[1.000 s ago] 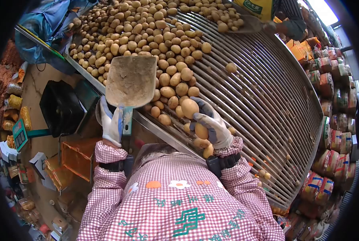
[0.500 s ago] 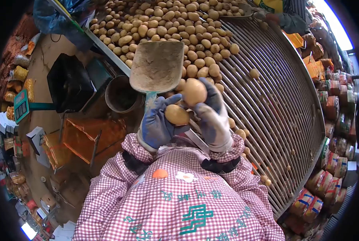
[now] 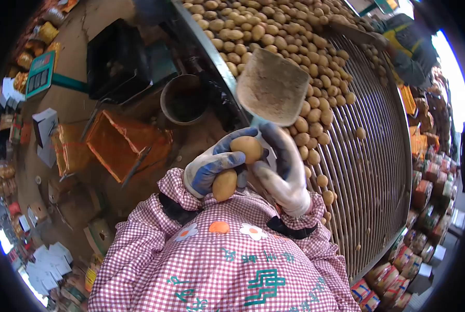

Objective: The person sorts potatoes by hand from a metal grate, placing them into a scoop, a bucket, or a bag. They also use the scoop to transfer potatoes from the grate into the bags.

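Observation:
My left hand (image 3: 211, 164), in a blue and white glove, holds two potatoes: an upper potato (image 3: 247, 149) between its fingers and a lower potato (image 3: 224, 185) at the palm. Close by on the right, my right hand (image 3: 283, 169) has its fingers apart beside the upper potato, with nothing visible held in it. Just above both hands lies a dusty scoop (image 3: 274, 87), its blade empty and its handle partly hidden by the hands. Many potatoes (image 3: 274, 31) are heaped around the scoop on a slatted metal table (image 3: 367, 171).
A round bucket (image 3: 183, 100), a black crate (image 3: 117, 61) and an orange bag (image 3: 123, 140) stand at the left, near a green scale display (image 3: 40, 74). A co-worker (image 3: 407, 47) is at the top right. Packed bags (image 3: 388, 283) line the right side.
The view has turned, shifting the scoop and table rightward. The potato from my right hand is now in my left hand with the other one, and my right hand's fingers have opened.

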A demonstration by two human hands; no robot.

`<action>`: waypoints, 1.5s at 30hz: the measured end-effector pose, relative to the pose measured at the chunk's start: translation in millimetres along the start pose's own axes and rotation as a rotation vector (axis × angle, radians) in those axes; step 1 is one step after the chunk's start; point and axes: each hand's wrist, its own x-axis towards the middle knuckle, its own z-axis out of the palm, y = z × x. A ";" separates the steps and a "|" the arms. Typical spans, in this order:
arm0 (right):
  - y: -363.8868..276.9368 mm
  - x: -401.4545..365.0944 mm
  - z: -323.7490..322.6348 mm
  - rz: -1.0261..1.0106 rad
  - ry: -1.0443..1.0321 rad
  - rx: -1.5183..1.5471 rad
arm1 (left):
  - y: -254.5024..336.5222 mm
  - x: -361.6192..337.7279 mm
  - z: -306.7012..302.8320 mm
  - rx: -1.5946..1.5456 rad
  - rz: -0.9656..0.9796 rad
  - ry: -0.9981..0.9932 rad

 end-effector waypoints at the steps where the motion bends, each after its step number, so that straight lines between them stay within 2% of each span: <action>1: 3.2 4.1 1.1 -0.087 0.037 -0.067 | 5.6 -7.3 -4.9 0.026 0.035 0.036; 2: 7.0 8.7 1.5 -0.083 0.010 -0.062 | 13.8 -16.8 -10.5 0.004 0.050 0.042; 6: 35.3 15.8 -8.7 -0.090 0.441 -0.268 | 35.2 -58.5 -42.6 -0.006 0.296 0.121; 7: 64.8 10.2 -30.0 -0.097 0.477 -0.323 | 41.4 -70.1 -48.4 -0.013 0.326 0.142; 9: 97.0 -2.9 -45.9 0.046 0.465 -0.735 | 53.5 -95.4 -60.1 0.151 0.442 0.302; 11: 134.2 -18.9 -60.7 0.151 0.373 -1.140 | 59.0 -118.6 -76.9 0.138 0.509 0.354; 12: 158.1 -27.4 -69.9 0.164 0.370 -1.119 | 60.8 -129.4 -83.4 0.142 0.546 0.381; 13: 151.7 -24.5 -60.4 0.166 0.371 -1.231 | 62.5 -139.7 -90.3 0.147 0.585 0.405; 17: 142.8 -17.3 -52.3 0.193 0.369 -1.278 | 62.7 -181.0 -124.2 0.086 0.716 0.497; 18: 144.3 -18.3 -53.6 0.180 0.361 -1.324 | 60.6 -188.0 -134.3 0.043 0.764 0.574; 19: 146.3 -19.5 -55.5 0.167 0.356 -1.371 | 58.7 -196.3 -143.8 -0.018 0.767 0.651; 21: 140.8 -16.5 -49.1 0.152 0.350 -1.374 | 47.2 -216.5 -183.5 -0.152 0.805 0.678; 25: 139.4 -17.8 -46.2 0.154 0.346 -1.384 | 38.9 -249.7 -205.3 -0.353 0.857 0.849; 29: 134.4 -17.9 -40.8 0.173 0.348 -1.384 | 31.3 -273.3 -225.3 -0.371 0.874 0.928; 31: 145.3 -21.1 -53.3 0.161 0.345 -1.358 | 32.5 -277.7 -226.4 -0.409 0.880 0.930; 33: 149.2 -23.5 -58.4 0.153 0.336 -1.331 | 31.4 -280.3 -227.9 -0.348 0.912 0.781; 37: 150.9 -25.2 -59.9 0.124 0.332 -1.394 | 35.7 -278.8 -216.8 -0.193 0.952 0.690; 39: 152.2 -25.2 -61.6 0.100 0.295 -1.434 | 39.9 -276.9 -216.6 -0.199 0.940 0.553; 43: 144.4 -21.3 -48.1 0.159 0.354 -1.426 | 48.7 -273.4 -220.3 -0.297 0.930 0.527; 45: 137.4 -16.3 -38.4 0.171 0.416 -1.349 | 55.7 -269.3 -220.1 -0.260 0.908 0.581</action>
